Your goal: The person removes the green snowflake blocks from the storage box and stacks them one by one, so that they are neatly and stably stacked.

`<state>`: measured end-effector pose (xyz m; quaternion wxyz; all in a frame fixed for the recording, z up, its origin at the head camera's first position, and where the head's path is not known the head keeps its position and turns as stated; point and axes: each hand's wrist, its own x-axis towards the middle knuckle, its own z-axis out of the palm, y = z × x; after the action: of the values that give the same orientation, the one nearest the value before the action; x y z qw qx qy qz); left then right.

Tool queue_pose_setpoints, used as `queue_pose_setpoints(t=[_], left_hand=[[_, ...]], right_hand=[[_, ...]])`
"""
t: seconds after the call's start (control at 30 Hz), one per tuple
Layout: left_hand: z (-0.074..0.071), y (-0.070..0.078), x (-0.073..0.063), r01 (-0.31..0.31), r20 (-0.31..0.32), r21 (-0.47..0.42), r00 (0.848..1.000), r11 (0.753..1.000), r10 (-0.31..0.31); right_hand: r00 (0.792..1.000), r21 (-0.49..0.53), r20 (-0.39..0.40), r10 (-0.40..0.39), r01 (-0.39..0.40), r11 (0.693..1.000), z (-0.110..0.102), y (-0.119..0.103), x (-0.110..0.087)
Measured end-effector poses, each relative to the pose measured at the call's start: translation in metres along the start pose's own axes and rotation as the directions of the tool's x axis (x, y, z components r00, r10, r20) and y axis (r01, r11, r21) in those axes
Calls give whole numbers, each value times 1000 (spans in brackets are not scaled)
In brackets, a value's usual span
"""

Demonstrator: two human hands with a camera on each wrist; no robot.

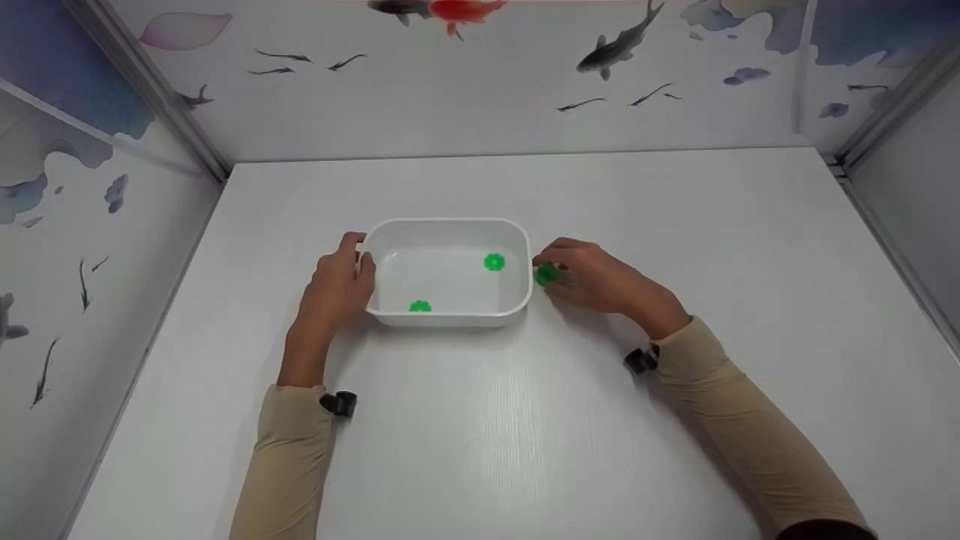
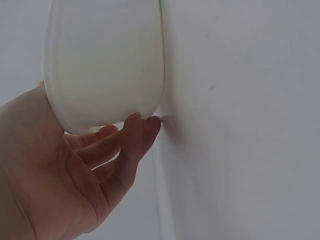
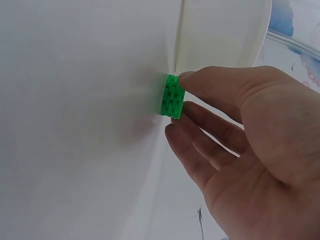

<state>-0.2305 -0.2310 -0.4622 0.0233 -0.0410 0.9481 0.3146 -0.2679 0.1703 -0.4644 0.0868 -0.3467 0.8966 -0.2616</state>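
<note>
A white plastic tub (image 1: 452, 320) with rounded corners stands on the table. My left hand (image 1: 335, 286) grips its left end; in the left wrist view, the fingertips touch the tub wall (image 2: 107, 65) low down. Inside, one green flower-shaped disc (image 1: 494, 262) lies at the right and another green disc (image 1: 420, 306) is by the near wall, partly hidden by the rim. Just outside the right end, my right hand (image 1: 592, 277) pinches a short stack of green discs (image 3: 173, 96) between thumb and fingers. The stack is down at the table surface, close to the tub.
The white tabletop (image 1: 480, 420) extends around the tub on all sides. A back wall (image 1: 465, 97) with painted fish and a left side panel (image 1: 75, 225) enclose it. Small black devices, a left one (image 1: 339, 404) and a right one (image 1: 642, 361), sit at the sleeve cuffs.
</note>
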Motion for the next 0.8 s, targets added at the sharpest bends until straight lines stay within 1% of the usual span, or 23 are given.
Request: queue_pose_setpoints(t=[0.2, 0.3, 0.4, 0.53, 0.63, 0.8], left_hand=[[0, -1, 1, -19, -4, -12, 1000, 1000, 19], [0, -2, 1, -18, 0, -9, 1000, 1000, 18], [-1, -2, 1, -10, 8, -5, 1000, 1000, 10], [-2, 0, 0, 2, 15, -8, 1000, 1000, -2], [-2, 0, -1, 5, 10, -11, 1000, 1000, -4], [-2, -1, -1, -29, -5, -6, 1000, 1000, 29]], right_hand=[[1000, 20, -18, 8, -8, 1000, -7, 2, -2], [998, 23, -58, 5, -4, 1000, -14, 2, -3], [993, 21, -117, -13, 16, 1000, -21, 1, -4], [980, 16, -195, -33, 36, 999, -26, -2, -5], [966, 13, -252, -54, 60, 998, -27, -4, -4], [937, 38, -333, -107, 127, 991, -26, -11, -1]])
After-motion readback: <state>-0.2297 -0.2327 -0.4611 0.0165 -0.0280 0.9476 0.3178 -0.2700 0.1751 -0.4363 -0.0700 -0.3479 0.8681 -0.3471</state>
